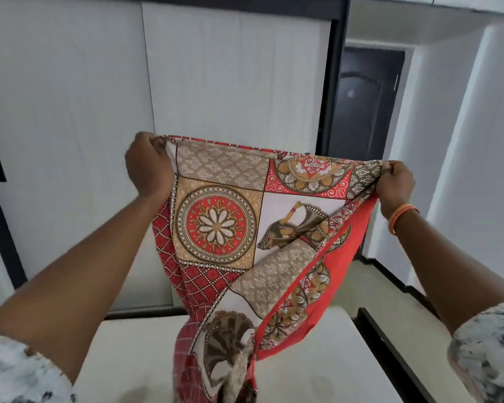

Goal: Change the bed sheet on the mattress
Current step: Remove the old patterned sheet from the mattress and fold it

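Observation:
I hold a red, tan and white patterned bed sheet (pixel 233 222) up in front of me, its top edge stretched between both hands. My left hand (pixel 149 167) grips the upper left corner and my right hand (pixel 396 181) pinches the bunched upper right corner. The sheet hangs down in folds, and its lower part gathers on the bare cream mattress (pixel 134 356) below. An orange bangle sits on my right wrist.
White sliding wardrobe doors (pixel 70 112) with black frames stand just beyond the mattress. A dark door (pixel 364 103) lies in a passage at the back right. The black bed frame edge (pixel 390 344) runs along the mattress's right side, with tiled floor beyond it.

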A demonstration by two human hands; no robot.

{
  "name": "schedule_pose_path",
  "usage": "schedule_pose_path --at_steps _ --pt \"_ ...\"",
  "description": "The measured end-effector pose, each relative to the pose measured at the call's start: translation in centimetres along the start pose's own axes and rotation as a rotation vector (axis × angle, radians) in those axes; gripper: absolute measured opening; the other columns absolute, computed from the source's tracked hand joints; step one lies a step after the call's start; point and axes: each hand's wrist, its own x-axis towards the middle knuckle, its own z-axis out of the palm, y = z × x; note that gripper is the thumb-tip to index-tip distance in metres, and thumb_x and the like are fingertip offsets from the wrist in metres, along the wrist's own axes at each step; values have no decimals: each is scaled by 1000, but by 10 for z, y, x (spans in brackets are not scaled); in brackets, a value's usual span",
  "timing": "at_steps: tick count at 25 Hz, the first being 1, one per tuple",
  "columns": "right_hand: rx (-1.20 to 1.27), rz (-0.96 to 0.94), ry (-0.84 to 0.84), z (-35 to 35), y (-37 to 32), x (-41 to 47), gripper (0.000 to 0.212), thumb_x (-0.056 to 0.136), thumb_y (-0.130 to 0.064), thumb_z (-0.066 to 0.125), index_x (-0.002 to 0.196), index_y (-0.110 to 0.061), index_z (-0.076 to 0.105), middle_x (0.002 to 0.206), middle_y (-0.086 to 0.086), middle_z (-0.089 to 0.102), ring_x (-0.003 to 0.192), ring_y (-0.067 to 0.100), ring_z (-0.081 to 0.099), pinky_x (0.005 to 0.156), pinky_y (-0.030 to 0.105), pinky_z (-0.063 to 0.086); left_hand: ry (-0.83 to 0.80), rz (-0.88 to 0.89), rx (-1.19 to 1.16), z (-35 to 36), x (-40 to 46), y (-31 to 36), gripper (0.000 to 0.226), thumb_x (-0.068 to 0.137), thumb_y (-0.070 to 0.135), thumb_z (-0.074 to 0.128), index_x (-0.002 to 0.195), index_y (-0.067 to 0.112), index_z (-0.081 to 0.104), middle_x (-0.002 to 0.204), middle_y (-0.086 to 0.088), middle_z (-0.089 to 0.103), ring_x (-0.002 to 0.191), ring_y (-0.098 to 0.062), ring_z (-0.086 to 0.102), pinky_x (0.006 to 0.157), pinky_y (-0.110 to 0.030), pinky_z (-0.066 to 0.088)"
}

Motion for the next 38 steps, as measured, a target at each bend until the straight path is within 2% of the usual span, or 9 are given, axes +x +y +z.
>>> schedule_pose_path --at_steps 10,14,18,22,27,30,32,35,38 --pt "348 -6 10 4 -133 54 26 96 -18 49 106 -14 72 102 2 70 97 20 66 93 38 55 272 139 47 -68 117 88 23 95 18 47 106 7 63 111 -13 65 105 -32 60 80 -41 48" --pt "261 -130 116 -3 -154 42 28 102 -15 42 112 -5 66 103 2 63 95 16 57 77 16 39 289 150 -92 -96 134 82 16 90 21 60 101 12 68 107 -5 69 101 -23 63 85 -32 46" --pt "207 -242 222 -11 -171 31 29 105 -17 35 110 -1 59 108 12 63 89 19 52 70 20 31 205 198 -222 -117 141 64 21 79 27 74 94 13 70 96 6 68 89 -11 61 86 -22 44" --pt "162 -167 202 -15 -182 20 27 104 -14 33 116 -4 55 112 15 62 90 24 54 76 31 39 211 -83 -357 -119 145 57 44 66 32 88 99 10 69 104 0 69 91 -14 64 86 -25 52" --pt "163 -154 195 -26 -197 20 29 104 -13 35 121 -2 56 119 18 62 98 30 57 77 28 36 -357 -578 -638 -135 181 40 66 53 22 91 112 3 67 99 -12 73 73 -22 73 60 -39 61" --pt "64 -197 178 -27 -204 26 29 102 -13 38 120 0 58 123 22 59 111 38 55 85 32 40 -683 -607 -514 -143 187 43 25 84 22 71 101 5 65 87 -12 71 55 -21 71 47 -39 59" --pt "-81 -223 139 -24 -201 29 31 100 -16 40 114 -1 62 125 24 52 112 42 50 94 42 43 -771 -569 -336 -141 190 31 19 94 23 62 93 3 63 83 -13 69 54 -22 69 52 -37 59" --pt "-207 -202 -19 -9 -190 33 28 98 -16 46 86 1 64 100 23 57 77 32 53 76 40 46 -651 -383 58 -126 196 3 37 81 26 79 93 -7 69 89 -23 70 78 -29 69 76 -36 56" --pt "-170 -42 -280 13 -180 38 28 95 -11 49 68 -8 50 93 22 63 69 29 55 61 33 45 -478 -142 461 -113 189 -6 55 62 45 89 91 1 72 88 -17 71 85 -31 65 71 -34 51"
